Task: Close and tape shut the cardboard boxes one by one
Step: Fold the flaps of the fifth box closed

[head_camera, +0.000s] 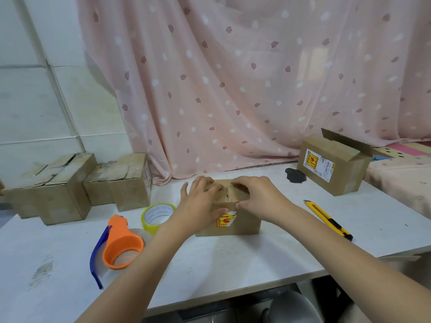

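On white table (pixel 233 257), both hands (pixel 200 199) (pixel 258 197) atop small brown cardboard box (pixel 242 223).

Small cardboard box (pixel 233 223): brown, upright, red-and-yellow label on its near face; top flaps folded down under the fingers (pixel 205 183), a gap showing between both sets of fingertips.
Open cardboard box (pixel 331 164): brown, labelled, flaps raised; well right of and beyond the fingers.
Two closed boxes (pixel 53 187), (pixel 126 183): worn, side by side, far left of the fingers.
Orange tape dispenser (pixel 121 243): left of and nearer than the fingers.
Yellow tape roll (pixel 157 215): just left of the fingers.
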A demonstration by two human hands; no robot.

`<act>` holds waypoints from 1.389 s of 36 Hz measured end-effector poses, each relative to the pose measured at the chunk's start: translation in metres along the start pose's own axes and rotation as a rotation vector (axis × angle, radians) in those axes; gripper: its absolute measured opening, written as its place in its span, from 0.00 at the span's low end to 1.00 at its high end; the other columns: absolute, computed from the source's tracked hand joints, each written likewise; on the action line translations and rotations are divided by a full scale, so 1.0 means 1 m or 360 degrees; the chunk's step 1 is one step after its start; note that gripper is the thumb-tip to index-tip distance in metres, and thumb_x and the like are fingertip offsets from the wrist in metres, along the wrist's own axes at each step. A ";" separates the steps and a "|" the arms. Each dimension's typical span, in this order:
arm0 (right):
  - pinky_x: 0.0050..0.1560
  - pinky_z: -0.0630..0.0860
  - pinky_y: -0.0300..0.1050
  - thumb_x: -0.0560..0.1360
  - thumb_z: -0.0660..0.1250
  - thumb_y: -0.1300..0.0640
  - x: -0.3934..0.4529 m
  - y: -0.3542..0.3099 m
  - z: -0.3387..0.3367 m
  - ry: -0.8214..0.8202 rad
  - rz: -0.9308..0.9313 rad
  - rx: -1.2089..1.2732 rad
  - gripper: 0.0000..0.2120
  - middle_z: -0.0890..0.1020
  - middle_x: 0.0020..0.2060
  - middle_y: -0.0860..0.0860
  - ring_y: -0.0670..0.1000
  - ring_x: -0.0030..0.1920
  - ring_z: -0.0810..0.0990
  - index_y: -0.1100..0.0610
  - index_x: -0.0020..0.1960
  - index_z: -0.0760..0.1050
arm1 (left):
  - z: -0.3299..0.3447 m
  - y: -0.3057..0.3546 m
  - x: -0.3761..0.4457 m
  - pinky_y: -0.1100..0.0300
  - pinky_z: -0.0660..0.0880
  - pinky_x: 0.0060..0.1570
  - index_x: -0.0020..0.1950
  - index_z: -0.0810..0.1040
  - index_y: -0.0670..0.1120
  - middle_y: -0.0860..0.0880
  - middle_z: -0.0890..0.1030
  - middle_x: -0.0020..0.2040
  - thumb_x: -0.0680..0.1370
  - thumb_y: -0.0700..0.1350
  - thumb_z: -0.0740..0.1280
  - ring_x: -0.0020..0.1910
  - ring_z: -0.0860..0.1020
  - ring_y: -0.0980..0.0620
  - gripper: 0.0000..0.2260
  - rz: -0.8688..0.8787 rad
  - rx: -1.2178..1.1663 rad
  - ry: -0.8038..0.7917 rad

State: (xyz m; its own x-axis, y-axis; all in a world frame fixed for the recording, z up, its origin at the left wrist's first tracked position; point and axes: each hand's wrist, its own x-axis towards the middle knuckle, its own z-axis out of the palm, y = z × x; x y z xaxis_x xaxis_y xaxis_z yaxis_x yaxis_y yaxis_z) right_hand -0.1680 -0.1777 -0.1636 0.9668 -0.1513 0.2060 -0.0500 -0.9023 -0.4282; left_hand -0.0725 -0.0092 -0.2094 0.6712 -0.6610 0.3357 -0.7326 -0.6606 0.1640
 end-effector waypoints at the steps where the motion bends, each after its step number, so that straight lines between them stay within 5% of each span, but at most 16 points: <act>1: 0.57 0.70 0.36 0.71 0.76 0.59 -0.001 0.001 0.001 0.0022 -0.0016 0.0022 0.29 0.80 0.63 0.49 0.50 0.63 0.75 0.52 0.71 0.73 | -0.001 0.001 0.000 0.42 0.48 0.76 0.73 0.67 0.56 0.52 0.63 0.71 0.76 0.61 0.67 0.75 0.56 0.52 0.26 0.0008 -0.0019 -0.0015; 10: 0.60 0.71 0.43 0.75 0.72 0.60 -0.011 0.009 0.008 0.0192 -0.0187 0.0060 0.23 0.79 0.60 0.45 0.51 0.58 0.74 0.50 0.69 0.74 | -0.008 0.004 0.005 0.48 0.55 0.68 0.74 0.66 0.59 0.54 0.62 0.67 0.76 0.60 0.68 0.70 0.58 0.50 0.27 0.0036 -0.0005 -0.0102; 17: 0.60 0.75 0.45 0.74 0.74 0.58 -0.003 0.014 0.003 0.0135 -0.0055 0.0115 0.24 0.81 0.59 0.50 0.51 0.59 0.77 0.50 0.68 0.75 | -0.018 0.002 -0.001 0.53 0.59 0.62 0.72 0.66 0.63 0.53 0.63 0.59 0.74 0.66 0.66 0.63 0.62 0.51 0.27 -0.0071 0.0036 -0.0001; 26: 0.64 0.72 0.40 0.76 0.72 0.60 -0.002 0.011 0.006 0.0102 -0.0063 0.0146 0.22 0.80 0.63 0.48 0.48 0.64 0.77 0.50 0.69 0.75 | -0.024 -0.014 -0.012 0.51 0.66 0.66 0.73 0.67 0.49 0.47 0.67 0.64 0.76 0.59 0.69 0.64 0.68 0.46 0.29 -0.0233 -0.0078 -0.0079; 33: 0.63 0.71 0.37 0.77 0.71 0.59 -0.004 0.011 0.005 0.0094 -0.0055 0.0176 0.20 0.81 0.63 0.49 0.47 0.64 0.77 0.51 0.68 0.76 | -0.026 -0.010 -0.010 0.52 0.61 0.68 0.75 0.65 0.49 0.51 0.66 0.73 0.78 0.57 0.67 0.71 0.64 0.48 0.28 -0.0156 0.0053 -0.0156; 39: 0.57 0.67 0.30 0.77 0.71 0.60 -0.005 0.010 0.005 0.0087 -0.0047 0.0176 0.20 0.81 0.62 0.49 0.46 0.63 0.77 0.51 0.68 0.76 | -0.028 -0.005 -0.007 0.50 0.62 0.64 0.71 0.66 0.52 0.51 0.71 0.68 0.79 0.56 0.65 0.67 0.65 0.46 0.22 -0.0180 0.0062 -0.0152; 50: 0.63 0.71 0.38 0.78 0.69 0.58 -0.009 0.009 0.003 0.0044 -0.0083 0.0097 0.22 0.78 0.66 0.48 0.49 0.64 0.75 0.52 0.71 0.73 | -0.029 -0.010 -0.005 0.52 0.59 0.62 0.74 0.66 0.56 0.51 0.67 0.66 0.75 0.61 0.70 0.66 0.62 0.47 0.29 -0.0137 0.0159 0.0023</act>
State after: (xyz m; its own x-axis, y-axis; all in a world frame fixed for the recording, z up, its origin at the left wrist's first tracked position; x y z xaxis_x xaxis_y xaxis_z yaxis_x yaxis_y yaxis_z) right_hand -0.1764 -0.1830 -0.1715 0.9604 -0.1164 0.2533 0.0167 -0.8831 -0.4689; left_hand -0.0717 0.0107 -0.1852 0.7287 -0.5958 0.3377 -0.6572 -0.7471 0.0999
